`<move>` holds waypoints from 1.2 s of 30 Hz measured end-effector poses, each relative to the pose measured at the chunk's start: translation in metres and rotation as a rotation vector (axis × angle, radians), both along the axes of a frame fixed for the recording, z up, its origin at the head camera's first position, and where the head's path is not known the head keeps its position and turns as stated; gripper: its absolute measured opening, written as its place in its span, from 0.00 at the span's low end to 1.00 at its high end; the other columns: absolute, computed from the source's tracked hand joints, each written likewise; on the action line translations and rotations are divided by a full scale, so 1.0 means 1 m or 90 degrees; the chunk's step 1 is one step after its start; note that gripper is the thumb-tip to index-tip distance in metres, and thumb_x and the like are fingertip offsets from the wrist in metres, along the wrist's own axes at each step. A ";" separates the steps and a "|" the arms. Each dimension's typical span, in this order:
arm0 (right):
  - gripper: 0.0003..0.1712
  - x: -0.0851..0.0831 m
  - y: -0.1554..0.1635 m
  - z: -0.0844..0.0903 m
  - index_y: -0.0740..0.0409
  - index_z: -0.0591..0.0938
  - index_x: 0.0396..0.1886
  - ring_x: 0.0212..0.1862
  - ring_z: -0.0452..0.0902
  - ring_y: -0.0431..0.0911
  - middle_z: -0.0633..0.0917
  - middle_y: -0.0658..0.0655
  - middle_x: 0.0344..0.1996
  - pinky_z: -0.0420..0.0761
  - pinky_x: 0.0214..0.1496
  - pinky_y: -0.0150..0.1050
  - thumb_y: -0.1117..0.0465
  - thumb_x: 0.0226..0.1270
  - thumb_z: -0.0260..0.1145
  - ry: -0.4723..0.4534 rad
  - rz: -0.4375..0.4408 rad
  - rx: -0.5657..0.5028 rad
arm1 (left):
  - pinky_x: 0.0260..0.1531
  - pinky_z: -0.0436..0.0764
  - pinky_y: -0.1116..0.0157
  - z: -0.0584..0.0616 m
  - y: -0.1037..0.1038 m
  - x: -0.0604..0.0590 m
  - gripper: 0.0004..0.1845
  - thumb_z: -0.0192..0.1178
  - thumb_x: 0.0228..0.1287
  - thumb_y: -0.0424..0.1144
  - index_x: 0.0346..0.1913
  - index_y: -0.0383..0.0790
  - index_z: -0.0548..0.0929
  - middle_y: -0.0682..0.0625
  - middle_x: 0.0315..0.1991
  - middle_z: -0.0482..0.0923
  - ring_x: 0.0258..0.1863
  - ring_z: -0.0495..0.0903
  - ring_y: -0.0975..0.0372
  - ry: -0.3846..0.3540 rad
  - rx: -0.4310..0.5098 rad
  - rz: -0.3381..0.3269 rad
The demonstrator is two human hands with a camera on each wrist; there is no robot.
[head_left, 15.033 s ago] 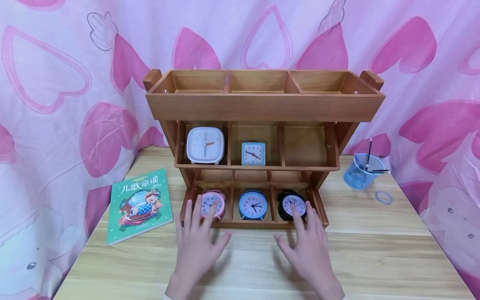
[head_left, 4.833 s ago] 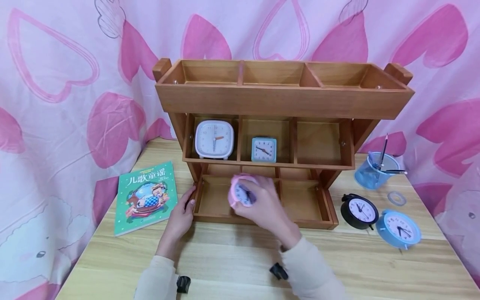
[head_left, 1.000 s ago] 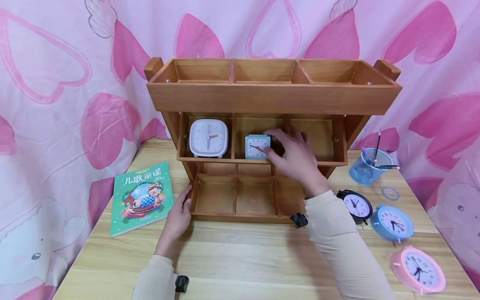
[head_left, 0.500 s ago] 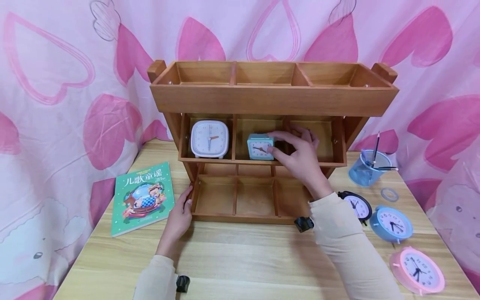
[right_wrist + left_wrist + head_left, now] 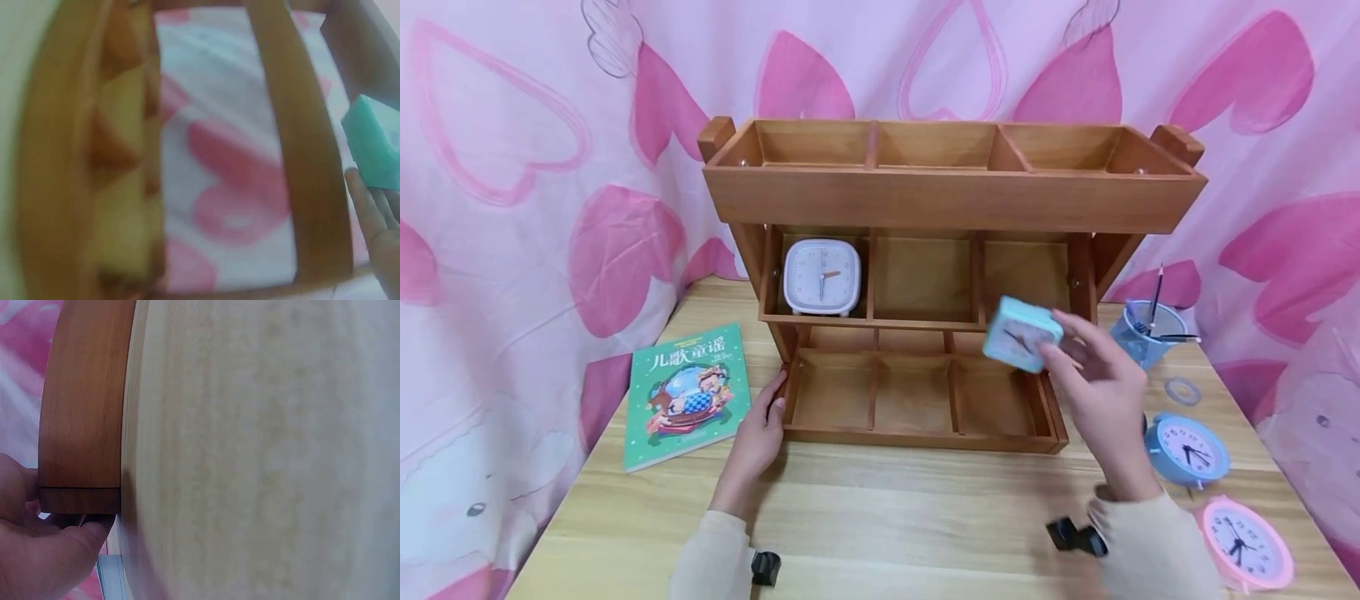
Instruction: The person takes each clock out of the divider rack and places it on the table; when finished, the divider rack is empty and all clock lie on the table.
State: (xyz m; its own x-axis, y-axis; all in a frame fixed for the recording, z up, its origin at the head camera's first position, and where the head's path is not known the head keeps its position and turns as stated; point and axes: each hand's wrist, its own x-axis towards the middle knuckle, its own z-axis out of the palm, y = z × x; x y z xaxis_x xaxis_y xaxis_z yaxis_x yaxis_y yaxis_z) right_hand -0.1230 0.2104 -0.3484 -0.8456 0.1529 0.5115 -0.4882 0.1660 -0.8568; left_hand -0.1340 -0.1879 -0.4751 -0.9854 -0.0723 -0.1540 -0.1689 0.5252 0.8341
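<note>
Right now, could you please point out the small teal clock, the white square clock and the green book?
small teal clock (image 5: pixel 1022 335), head view, tilted face.
white square clock (image 5: pixel 822 277), head view, dial.
green book (image 5: pixel 688 393), head view, cover.

The surface lies open before the wooden shelf. Near its right edge, the blue alarm clock, pink alarm clock and pen cup crowd the way.
</note>
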 end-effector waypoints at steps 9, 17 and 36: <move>0.24 0.068 0.079 -0.075 0.68 0.79 0.58 0.38 0.80 0.30 0.84 0.40 0.36 0.78 0.39 0.19 0.75 0.60 0.66 -0.193 -0.193 0.121 | 0.70 0.55 0.45 0.003 0.000 -0.001 0.26 0.36 0.79 0.41 0.77 0.54 0.53 0.46 0.77 0.48 0.75 0.48 0.48 -0.011 0.015 0.006; 0.22 0.084 0.127 -0.116 0.66 0.80 0.56 0.32 0.74 0.19 0.87 0.41 0.33 0.78 0.29 0.20 0.60 0.65 0.67 -0.323 -0.199 0.362 | 0.71 0.54 0.45 0.002 0.000 0.001 0.26 0.36 0.79 0.39 0.77 0.52 0.53 0.45 0.77 0.49 0.75 0.49 0.47 0.006 0.010 0.016; 0.30 0.075 0.144 -0.114 0.74 0.77 0.56 0.43 0.80 0.69 0.84 0.74 0.40 0.76 0.40 0.65 0.50 0.69 0.62 -0.430 -0.179 0.564 | 0.71 0.54 0.47 0.000 0.003 0.000 0.26 0.33 0.80 0.40 0.77 0.54 0.51 0.48 0.78 0.47 0.76 0.46 0.50 -0.011 0.023 0.015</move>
State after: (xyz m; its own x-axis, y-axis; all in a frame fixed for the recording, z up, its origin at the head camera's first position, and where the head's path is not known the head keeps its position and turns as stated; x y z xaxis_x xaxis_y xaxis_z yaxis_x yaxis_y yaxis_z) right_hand -0.0478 0.3544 -0.4626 -0.9811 0.1930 -0.0105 0.1764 0.8713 -0.4579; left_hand -0.1344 -0.1846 -0.4754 -0.9807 -0.0898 -0.1734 -0.1951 0.4900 0.8496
